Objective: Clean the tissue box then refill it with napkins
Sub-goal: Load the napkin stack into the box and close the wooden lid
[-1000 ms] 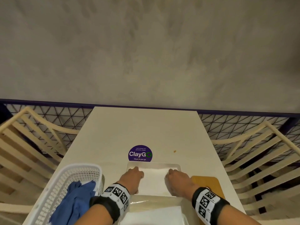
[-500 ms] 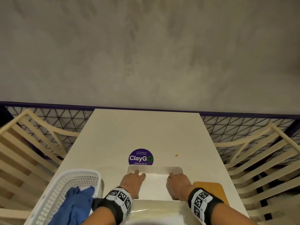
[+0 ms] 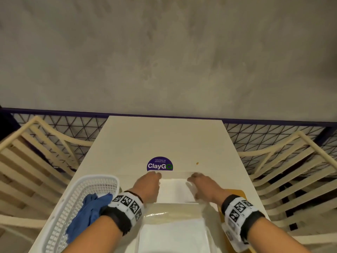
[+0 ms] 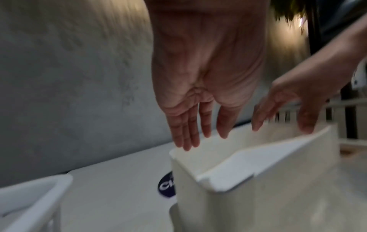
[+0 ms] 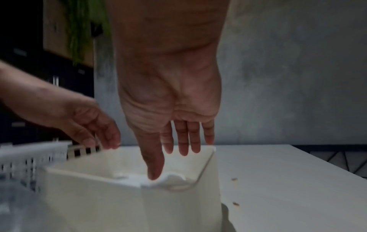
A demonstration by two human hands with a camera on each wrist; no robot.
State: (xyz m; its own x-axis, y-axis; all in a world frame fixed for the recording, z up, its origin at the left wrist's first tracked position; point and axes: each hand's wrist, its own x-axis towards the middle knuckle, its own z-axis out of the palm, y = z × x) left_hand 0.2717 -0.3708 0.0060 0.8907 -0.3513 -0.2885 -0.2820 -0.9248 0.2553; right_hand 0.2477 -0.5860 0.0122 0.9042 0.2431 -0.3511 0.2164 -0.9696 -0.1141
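The white tissue box (image 3: 174,174) stands open in the middle of the table, with white napkins (image 3: 173,190) lying inside. My left hand (image 3: 149,183) hovers over its left side, fingers straight and pointing down at the far-left corner (image 4: 186,136). My right hand (image 3: 202,183) is over the right side with its fingers straight too. In the right wrist view its thumb tip touches the napkins (image 5: 172,179) inside the box (image 5: 119,196). Neither hand holds anything.
A clear plastic pack of napkins (image 3: 173,230) lies just in front of the box. A white basket (image 3: 76,194) with a blue cloth (image 3: 89,214) sits at the left. A yellow-brown board (image 3: 237,192) lies under my right wrist. Slatted chairs flank the table.
Both hands have moved from resting curled on the napkins toward the box's far rim, and their fingers have straightened.
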